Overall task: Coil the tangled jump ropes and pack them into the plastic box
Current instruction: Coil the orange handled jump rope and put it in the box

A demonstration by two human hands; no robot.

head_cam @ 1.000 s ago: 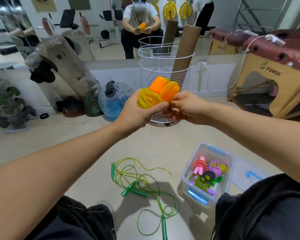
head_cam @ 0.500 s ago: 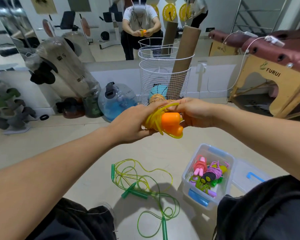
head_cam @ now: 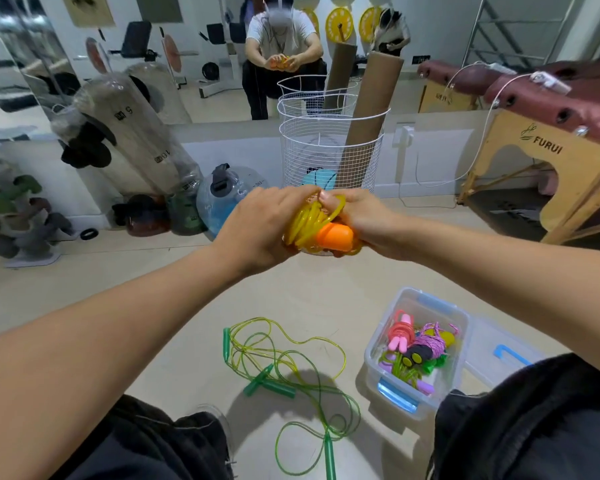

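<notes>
Both hands, left and right, had dropped from face height toward the box within 1 s, and the yellow rope appeared fully coiled, so packing probably followed. Each hand was clamped on the coil, well above the box; 1 green rope lay tangled beside the box.

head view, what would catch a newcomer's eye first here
The bright yellow rope with orange handles, bunched in a coil between the left hand and right hand at mid-frame. Below it, a green rope sprawls tangled on the floor, and to its right the open plastic box already holds several colourful coiled ropes.
</notes>
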